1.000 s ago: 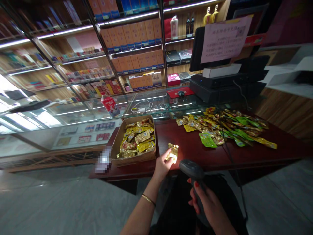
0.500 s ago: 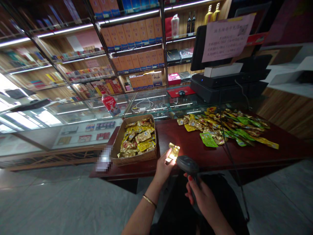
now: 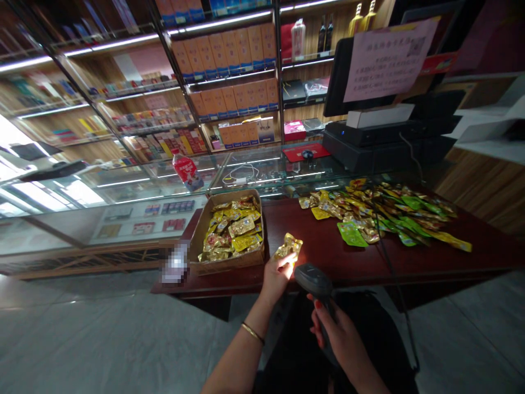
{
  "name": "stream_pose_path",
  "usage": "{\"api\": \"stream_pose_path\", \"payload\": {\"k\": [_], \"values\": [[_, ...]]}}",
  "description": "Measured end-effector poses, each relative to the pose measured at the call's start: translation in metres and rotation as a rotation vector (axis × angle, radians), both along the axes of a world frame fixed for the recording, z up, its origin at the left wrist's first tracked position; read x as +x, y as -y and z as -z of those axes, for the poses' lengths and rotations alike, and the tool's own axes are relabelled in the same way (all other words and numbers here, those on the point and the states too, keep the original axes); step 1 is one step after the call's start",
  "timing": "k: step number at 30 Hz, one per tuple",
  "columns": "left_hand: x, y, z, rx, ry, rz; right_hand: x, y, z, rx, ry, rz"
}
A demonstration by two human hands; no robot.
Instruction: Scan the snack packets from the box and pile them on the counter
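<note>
Between the fingers of my left hand (image 3: 278, 275) is a small gold snack packet (image 3: 289, 246), tilted upward above the table's front edge. My right hand (image 3: 334, 328) is wrapped round the handle of a black barcode scanner (image 3: 314, 280). The scanner's head points at the packet, and bright light falls on the packet and my left fingertips. Just left of my left hand stands an open cardboard box (image 3: 229, 268) filled with gold and yellow packets. A loose pile of gold, yellow and green packets (image 3: 353, 234) lies on the right of the table.
The dark red wooden table (image 3: 315, 219) stands before a glass display counter (image 3: 159, 186). A red pouch (image 3: 186, 171), a white cable (image 3: 241, 175), a mouse (image 3: 307, 155) and a monitor (image 3: 340, 76) are on the counter. The scanner's cord (image 3: 389, 262) hangs across the table at right.
The gold packet has turned in my left fingers, and its face now looks more crumpled and less brightly lit. The scanner stays close to it. The view has shifted slightly.
</note>
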State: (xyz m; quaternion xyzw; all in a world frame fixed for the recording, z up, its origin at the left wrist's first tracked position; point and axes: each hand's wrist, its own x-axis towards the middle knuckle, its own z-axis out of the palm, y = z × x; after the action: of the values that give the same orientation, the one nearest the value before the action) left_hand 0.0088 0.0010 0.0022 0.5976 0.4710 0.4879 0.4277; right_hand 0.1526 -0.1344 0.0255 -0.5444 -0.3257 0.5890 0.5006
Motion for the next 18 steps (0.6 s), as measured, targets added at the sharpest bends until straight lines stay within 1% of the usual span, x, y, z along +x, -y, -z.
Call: {"api": "stream_pose_path", "payload": {"k": [2, 4, 9, 13, 18], "values": [[-0.001, -0.001, -0.003, -0.065, 0.010, 0.022, 0.002, 0.001, -0.001, 0.003, 0.004, 0.005], [-0.003, -0.001, -0.006, -0.096, 0.009, 0.032, 0.003, 0.001, -0.003, 0.001, 0.013, 0.009], [-0.005, 0.000, -0.005, -0.028, 0.019, -0.007, 0.006, -0.001, -0.011, 0.038, 0.066, -0.057], [-0.004, 0.000, -0.004, -0.035, 0.011, -0.015, 0.007, -0.002, -0.016, 0.034, 0.062, -0.042], [-0.003, 0.004, -0.011, -0.035, -0.015, -0.001, 0.007, -0.002, -0.019, -0.005, 0.017, -0.016]]}}
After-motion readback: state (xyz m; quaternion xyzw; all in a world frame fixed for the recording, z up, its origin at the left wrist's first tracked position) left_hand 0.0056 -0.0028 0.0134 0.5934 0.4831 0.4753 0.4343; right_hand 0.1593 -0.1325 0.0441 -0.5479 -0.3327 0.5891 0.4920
